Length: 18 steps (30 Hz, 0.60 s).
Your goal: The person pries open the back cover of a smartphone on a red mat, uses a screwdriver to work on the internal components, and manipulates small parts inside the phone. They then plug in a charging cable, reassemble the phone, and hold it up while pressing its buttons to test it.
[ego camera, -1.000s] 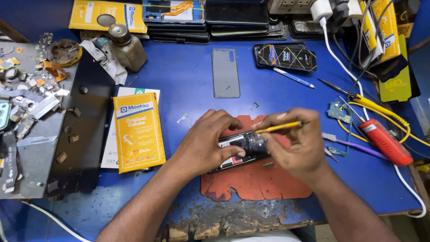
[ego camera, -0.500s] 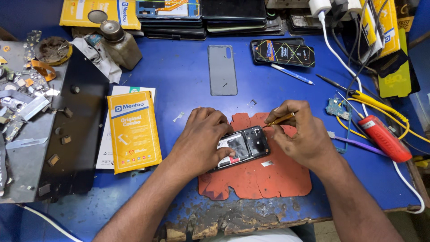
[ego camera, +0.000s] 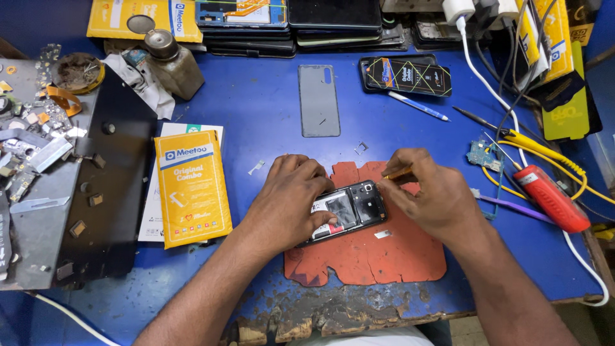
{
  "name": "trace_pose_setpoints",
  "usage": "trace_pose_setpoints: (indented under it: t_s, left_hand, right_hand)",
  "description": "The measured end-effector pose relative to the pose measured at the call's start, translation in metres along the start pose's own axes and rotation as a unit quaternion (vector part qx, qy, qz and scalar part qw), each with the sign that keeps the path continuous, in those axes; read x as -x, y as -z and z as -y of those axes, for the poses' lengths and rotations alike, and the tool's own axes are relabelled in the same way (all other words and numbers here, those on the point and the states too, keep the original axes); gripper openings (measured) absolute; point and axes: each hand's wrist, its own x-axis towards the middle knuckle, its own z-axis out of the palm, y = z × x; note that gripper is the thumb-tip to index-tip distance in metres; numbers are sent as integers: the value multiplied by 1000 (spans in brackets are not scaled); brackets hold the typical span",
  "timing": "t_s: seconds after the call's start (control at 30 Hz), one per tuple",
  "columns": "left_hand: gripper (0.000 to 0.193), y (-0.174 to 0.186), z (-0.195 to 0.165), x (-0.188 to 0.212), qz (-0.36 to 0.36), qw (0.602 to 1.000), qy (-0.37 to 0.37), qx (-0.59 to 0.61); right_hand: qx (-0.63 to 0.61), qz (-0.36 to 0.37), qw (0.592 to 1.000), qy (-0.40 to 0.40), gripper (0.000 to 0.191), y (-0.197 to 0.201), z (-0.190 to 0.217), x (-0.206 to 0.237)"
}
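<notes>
The left hand covers the left end of the opened phone, so that part of its inside cannot be seen. The right hand hides most of the yellow tool; only a short length shows, and its tip at the phone is too small to make out. The orange mat is partly hidden under both hands and the phone. The yellow packet covers most of a white packet beneath it. At the top edge the stacked phones are cut off, and at the left edge the scrap parts are too small to identify.
</notes>
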Motion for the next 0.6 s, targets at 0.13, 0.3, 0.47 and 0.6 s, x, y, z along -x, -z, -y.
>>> trace_pose_setpoints:
  t_s: [0.13, 0.3, 0.47, 0.6]
  left_hand:
    - [50, 0, 0, 0, 9, 1000, 3, 2]
    - [49, -1, 1, 0, 12, 1000, 6, 2]
    - [48, -1, 2, 1, 6, 1000, 0, 7]
    - [50, -1, 3, 0, 1, 1000, -15, 4]
  right_hand:
    - [-60, 32, 998, 17, 35, 6, 3, -1]
    - [41, 8, 999, -27, 30, 4, 6, -4]
    - [-39, 30, 999, 13, 25, 1, 8, -7]
    - [-37, 31, 996, -71, 30, 1, 11, -9]
